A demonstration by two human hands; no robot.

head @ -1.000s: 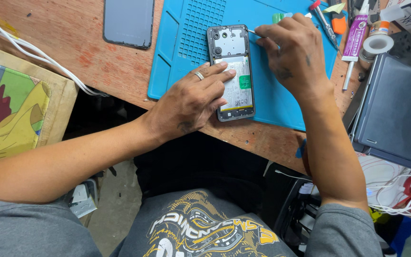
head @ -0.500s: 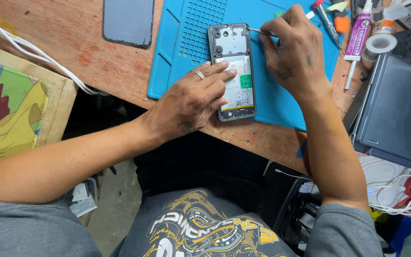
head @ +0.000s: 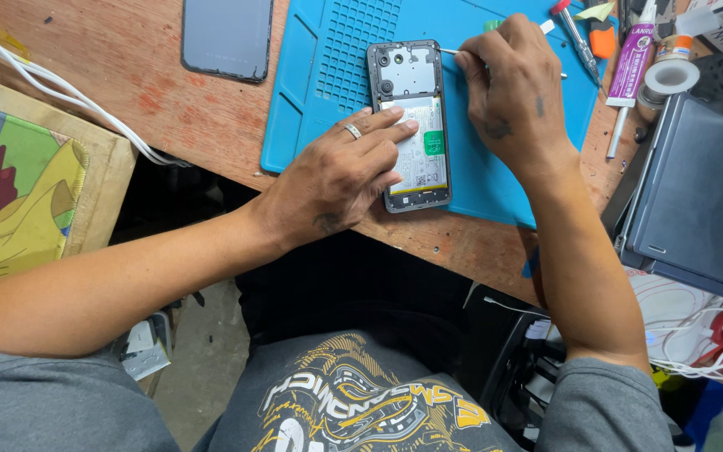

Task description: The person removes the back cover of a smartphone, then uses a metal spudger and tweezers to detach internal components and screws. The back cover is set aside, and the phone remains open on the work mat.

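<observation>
While the opened phone (head: 412, 125) lies on the blue mat (head: 495, 167), the left hand (head: 336, 176) presses flat, fingers stretched, on its battery. The right hand (head: 512, 92) pinches a thin tool (head: 449, 51) at the phone's upper edge. A back cover (head: 226, 38) lies left of the mat, a laptop (head: 696, 209) right.

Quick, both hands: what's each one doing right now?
Left hand: open, fingers flat on the opened phone, pinning it to the blue mat.
Right hand: closed on a thin tool, tip at the phone's upper edge.

The opened phone (head: 412, 125) lies on the mat (head: 320, 75), back cover (head: 226, 38) to its left.
</observation>
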